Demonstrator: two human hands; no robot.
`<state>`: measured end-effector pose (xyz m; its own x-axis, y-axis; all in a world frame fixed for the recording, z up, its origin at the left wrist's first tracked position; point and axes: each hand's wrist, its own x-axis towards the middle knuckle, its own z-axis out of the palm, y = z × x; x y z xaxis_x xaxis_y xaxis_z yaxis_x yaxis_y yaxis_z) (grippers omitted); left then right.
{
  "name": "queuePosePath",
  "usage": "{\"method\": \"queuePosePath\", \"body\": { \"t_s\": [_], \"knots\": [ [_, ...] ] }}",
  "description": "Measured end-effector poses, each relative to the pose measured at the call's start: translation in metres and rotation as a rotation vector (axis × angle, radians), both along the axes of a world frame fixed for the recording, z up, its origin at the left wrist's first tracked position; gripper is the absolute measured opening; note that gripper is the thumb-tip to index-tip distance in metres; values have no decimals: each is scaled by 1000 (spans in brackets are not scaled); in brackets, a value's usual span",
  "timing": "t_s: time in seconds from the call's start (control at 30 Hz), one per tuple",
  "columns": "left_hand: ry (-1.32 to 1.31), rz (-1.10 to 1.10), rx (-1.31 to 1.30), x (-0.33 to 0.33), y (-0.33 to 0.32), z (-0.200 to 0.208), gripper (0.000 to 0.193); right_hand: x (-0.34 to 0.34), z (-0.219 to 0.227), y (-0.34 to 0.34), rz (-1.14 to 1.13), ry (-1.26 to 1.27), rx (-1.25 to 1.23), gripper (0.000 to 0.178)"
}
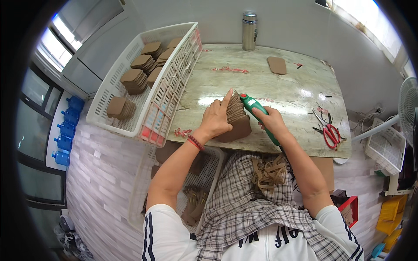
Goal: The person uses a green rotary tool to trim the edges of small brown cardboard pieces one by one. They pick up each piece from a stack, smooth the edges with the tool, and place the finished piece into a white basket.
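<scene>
A head-worn fisheye looks down at the nearby table (300, 87) (dark rim perhaps misleading)

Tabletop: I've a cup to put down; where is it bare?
Between the white crate and steel flask, apart from red marks; also between the lone brown piece and green tool. Crowded: around the red-handled scissors, and at the brown stack.

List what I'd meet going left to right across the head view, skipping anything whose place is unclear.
Row of blue plastic water jugs → white slotted plastic crate → left hand → green handheld tool → red-handled metal scissors → white round fan.
</scene>
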<state>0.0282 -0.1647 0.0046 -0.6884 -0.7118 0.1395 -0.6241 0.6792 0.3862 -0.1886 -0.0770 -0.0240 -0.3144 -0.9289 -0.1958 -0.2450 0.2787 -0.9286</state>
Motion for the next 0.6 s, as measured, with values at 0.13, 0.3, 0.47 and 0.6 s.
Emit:
{"method": "queuePosePath", "body": {
  "t_s": [0.13, 0.3, 0.47, 0.6],
  "knots": [
    [114, -82, -21, 0, 7, 24, 118, -8, 20, 17, -56, -17, -64, 49],
    [46, -184, 36, -17, -2, 16, 126, -26, 12, 24, -130, 23, -56, 51],
    [-111, -145, 139, -23, -10, 8, 133, -29, 6, 30, -131, -50, -30, 51],
    [-87, -116, 100, -22, -9, 4, 132, -34, 10, 36, -42, -22, 13, 51]
  ]
}}
